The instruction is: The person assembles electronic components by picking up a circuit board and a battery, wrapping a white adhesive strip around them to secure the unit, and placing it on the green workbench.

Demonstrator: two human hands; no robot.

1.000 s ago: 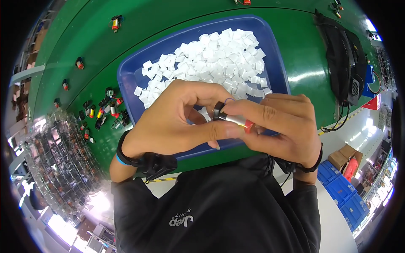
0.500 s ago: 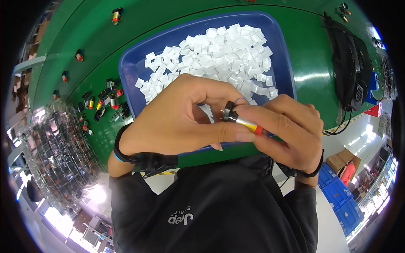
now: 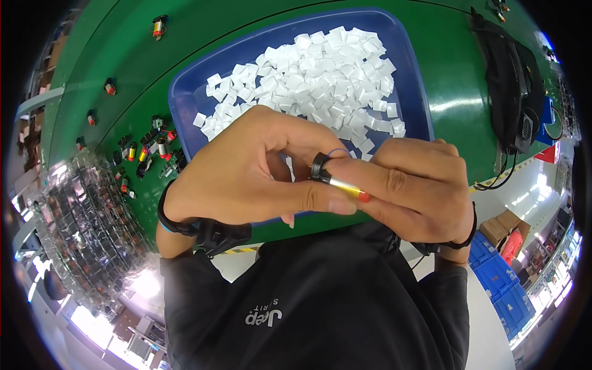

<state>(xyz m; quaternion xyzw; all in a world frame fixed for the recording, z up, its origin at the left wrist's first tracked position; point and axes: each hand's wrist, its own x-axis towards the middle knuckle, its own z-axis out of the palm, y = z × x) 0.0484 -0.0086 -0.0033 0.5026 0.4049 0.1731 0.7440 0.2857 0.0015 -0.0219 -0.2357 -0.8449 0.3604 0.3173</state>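
At far left, a batch of small motors [image 3: 145, 151] with red and yellow ends lies scattered on the green surface [image 3: 444, 80]; single ones sit farther off along its left edge.

The left hand [image 3: 246, 176] is curled above the near edge of the blue tray [image 3: 410, 74]. Its thumb and fingers [image 3: 336, 205] are closed on a small cylindrical motor [image 3: 339, 183], gripping it from below and from the left. A black band circles the left wrist.

The motor is held in the air between both hands, over the near rim of the tray and clear of the surface. Its black cap points left, its metal body runs right, and a yellow and red end shows at the right.

The tray holds a heap of small white square pieces [image 3: 314, 80].

The right hand [image 3: 413, 185] closes over the motor's right end, fingers wrapped around it and touching the left thumb.

At far right, a black device [image 3: 515, 92] with cables rests on the surface.
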